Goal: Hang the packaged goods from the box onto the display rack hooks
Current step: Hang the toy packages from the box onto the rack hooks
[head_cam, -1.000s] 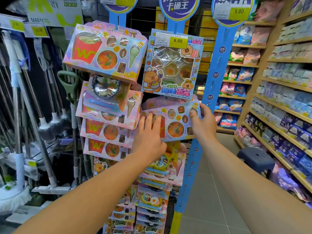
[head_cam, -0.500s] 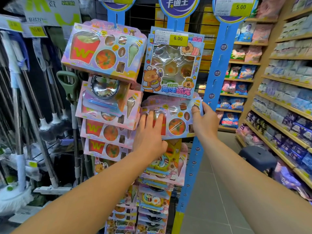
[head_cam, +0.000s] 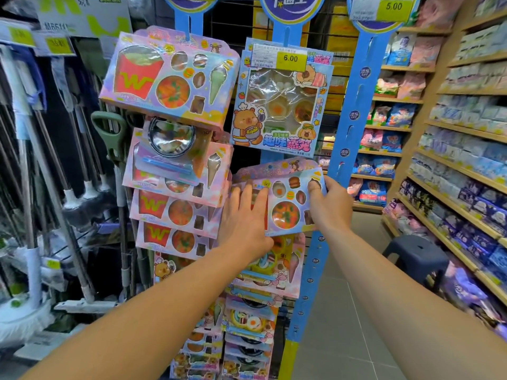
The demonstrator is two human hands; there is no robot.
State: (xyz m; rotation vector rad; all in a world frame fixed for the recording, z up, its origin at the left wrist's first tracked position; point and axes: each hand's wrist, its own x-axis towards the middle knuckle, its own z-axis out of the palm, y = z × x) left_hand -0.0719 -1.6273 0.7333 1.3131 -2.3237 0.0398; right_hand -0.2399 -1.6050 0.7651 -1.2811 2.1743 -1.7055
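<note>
since the picture before, my right hand point(head_cam: 325, 204) has slid a little up the right edge of the toy food pack point(head_cam: 285, 207), and the pack sits a bit higher under the bear pack point(head_cam: 282, 105). now my left hand point(head_cam: 245, 215) lies with straight fingers flat on the left part of the pack, pressing it, and my right hand pinches the upper right corner, thumb on the front. the pack is at the middle blue strip point(head_cam: 285, 37) of the rack, above the yellow pack point(head_cam: 271, 259). i judge it light, a thin card box with soft clear windows, easy to dent, so i should hold the edges and the top flap, not the windows.
</note>
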